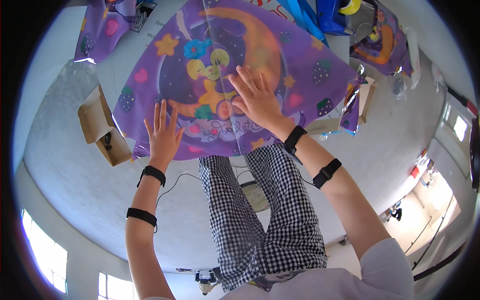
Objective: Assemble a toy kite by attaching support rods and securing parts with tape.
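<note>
- a pale short-sleeved shirt (345,284) and black-and-white gingham trousers (260,215) are seen nearest.
- two black straps (142,216) are worn on each forearm.
- the left hand (164,134) is laid flat with its fingers spread wide, nothing held, on the lower left of a purple printed sheet (215,90).
- the right hand (259,102) is likewise opened, palm down, just right of the sheet's long crease.
- the sheet, printed with a crescent moon and cartoon animal, is spread across the white table (111,75), its lettering seen reversed.
- an open cardboard box (94,117), with a small black object (107,140) inside, is placed beside the sheet's left corner.
- a blue tape dispenser (330,17) with a yellow tape roll (352,6) is set beyond the sheet.
- similar purple material (100,32) is seen at the far left.
</note>
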Demonstrator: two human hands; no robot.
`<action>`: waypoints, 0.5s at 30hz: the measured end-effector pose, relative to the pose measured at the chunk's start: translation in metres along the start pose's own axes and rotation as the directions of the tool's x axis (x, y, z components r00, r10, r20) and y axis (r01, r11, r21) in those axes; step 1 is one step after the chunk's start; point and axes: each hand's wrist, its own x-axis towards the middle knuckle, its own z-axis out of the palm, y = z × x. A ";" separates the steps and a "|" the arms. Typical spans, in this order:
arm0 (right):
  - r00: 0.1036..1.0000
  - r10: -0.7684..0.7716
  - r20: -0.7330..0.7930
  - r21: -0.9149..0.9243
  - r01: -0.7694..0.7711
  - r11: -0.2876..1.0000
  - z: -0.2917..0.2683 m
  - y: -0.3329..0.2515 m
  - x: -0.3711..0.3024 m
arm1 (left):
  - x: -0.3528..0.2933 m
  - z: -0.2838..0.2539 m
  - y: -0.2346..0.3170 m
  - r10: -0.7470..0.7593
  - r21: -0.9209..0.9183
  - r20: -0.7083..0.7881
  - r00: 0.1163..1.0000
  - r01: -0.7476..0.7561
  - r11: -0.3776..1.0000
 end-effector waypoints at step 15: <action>0.986 0.102 0.128 -0.010 -0.102 0.995 -0.004 0.007 -0.060 | 0.003 -0.012 0.083 0.135 -0.125 0.051 0.990 -0.128 0.984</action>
